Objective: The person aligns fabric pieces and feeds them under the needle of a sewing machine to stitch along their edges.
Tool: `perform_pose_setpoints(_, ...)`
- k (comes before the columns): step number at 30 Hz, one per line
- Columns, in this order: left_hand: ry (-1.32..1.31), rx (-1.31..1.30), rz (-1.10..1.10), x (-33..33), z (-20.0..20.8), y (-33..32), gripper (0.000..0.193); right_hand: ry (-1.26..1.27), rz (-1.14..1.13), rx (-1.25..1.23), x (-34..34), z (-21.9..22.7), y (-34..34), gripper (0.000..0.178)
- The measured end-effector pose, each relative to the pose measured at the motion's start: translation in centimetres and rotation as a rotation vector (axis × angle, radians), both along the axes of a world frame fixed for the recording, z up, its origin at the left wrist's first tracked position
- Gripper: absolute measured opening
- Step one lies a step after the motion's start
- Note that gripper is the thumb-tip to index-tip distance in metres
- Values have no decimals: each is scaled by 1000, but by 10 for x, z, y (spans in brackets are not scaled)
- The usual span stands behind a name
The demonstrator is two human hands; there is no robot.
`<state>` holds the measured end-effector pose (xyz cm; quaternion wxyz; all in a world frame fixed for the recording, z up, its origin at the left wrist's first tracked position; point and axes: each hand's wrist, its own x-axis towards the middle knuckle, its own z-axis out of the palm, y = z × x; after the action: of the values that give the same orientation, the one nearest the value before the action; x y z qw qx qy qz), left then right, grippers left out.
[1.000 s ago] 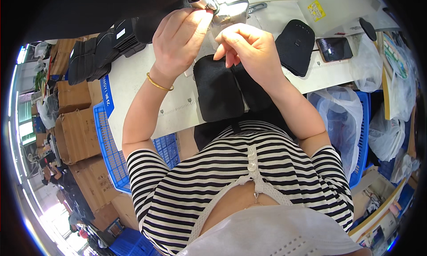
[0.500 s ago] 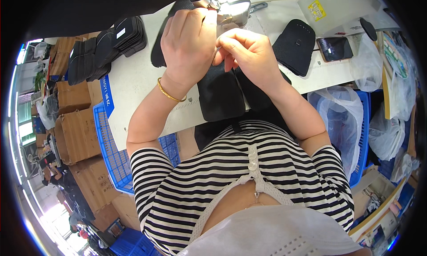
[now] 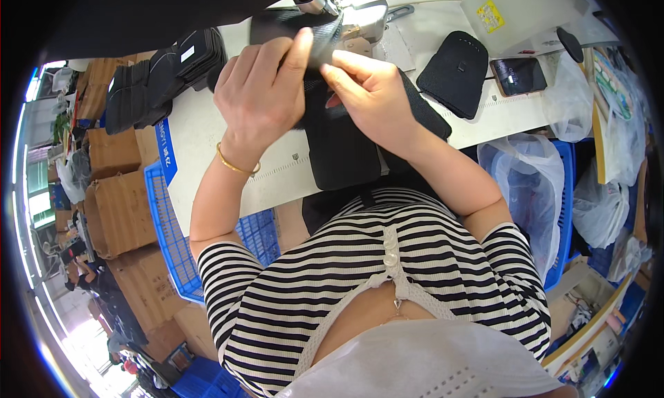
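My left hand [image 3: 259,97], with a gold bangle at its wrist, is closed on a black fabric piece [image 3: 324,46] just in front of the sewing machine's needle area [image 3: 319,2]. The raised part of that fabric is smeared by motion. Facing it, my right hand [image 3: 377,100] pinches at the same piece's near edge, thumb and forefinger together. Below both hands, a long black panel [image 3: 344,156] hangs over the table's front edge toward my lap. Another black part [image 3: 425,114] shows beyond my right wrist.
On the white table [image 3: 283,173], a black padded piece [image 3: 456,73] and a phone [image 3: 519,77] lie right. Stacked black pieces [image 3: 200,57] stand left. A blue basket [image 3: 173,252] is below left; a plastic-lined blue bin [image 3: 566,218] is below right. Cardboard boxes [image 3: 121,211] stand far left.
My left hand has moved left and nearer me, away from the needle, turning up the black fabric. My right hand has shifted slightly left and nearer me.
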<state>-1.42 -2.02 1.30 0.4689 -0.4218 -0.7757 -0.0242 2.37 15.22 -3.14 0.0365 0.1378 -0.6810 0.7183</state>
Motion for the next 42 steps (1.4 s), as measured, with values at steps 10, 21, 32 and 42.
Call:
perform_pose_setpoints(10, -194, -16, 15, 17, 8, 17, 41, 142, -136, -7, 5, 0, 0, 18)
perform_pose_setpoints(21, -39, 9, -29, 42, 3, 41, 35, 82, -156, -51, 21, 12, 17, 20)
perform_pose_setpoints(32, -61, 38, 64, 18, 7, 46, 20, 184, -166, -1, -3, 10, 19, 21)
perform_pose_setpoints(42, -109, 110, 48, 16, 5, 48, 21, 181, -160, -1, -8, 11, 20, 20)
